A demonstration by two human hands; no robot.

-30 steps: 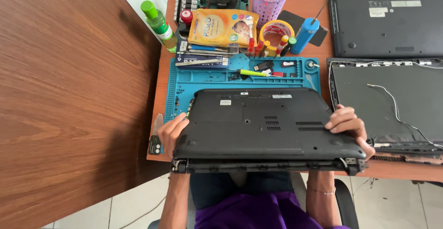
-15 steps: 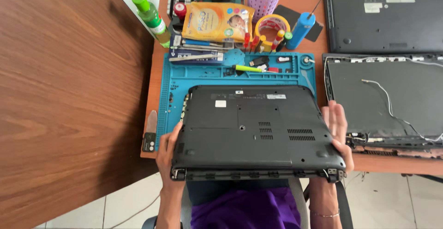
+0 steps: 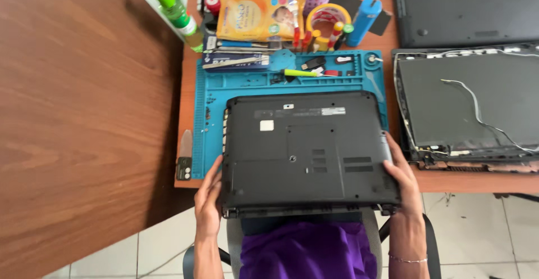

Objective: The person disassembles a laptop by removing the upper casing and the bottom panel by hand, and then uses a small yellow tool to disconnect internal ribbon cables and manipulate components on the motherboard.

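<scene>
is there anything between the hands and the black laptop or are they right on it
Nothing visible stands between them. The left hand lies flat against the left edge of the upside-down black laptop, and the right hand against its right edge. The laptop's far part lies over the blue mat.

orange snack pouch (image 3: pixel 260 16) behind blue mat (image 3: pixel 205 116)

Orange-brown wooden table (image 3: pixel 188 96), frame centre to right. Directly on it: blue work mat (image 3: pixel 208 110) centre; opened laptop shell (image 3: pixel 466 107) right; closed dark laptop (image 3: pixel 466 6) upper right; green bottle (image 3: pixel 177 12) upper left.
</scene>
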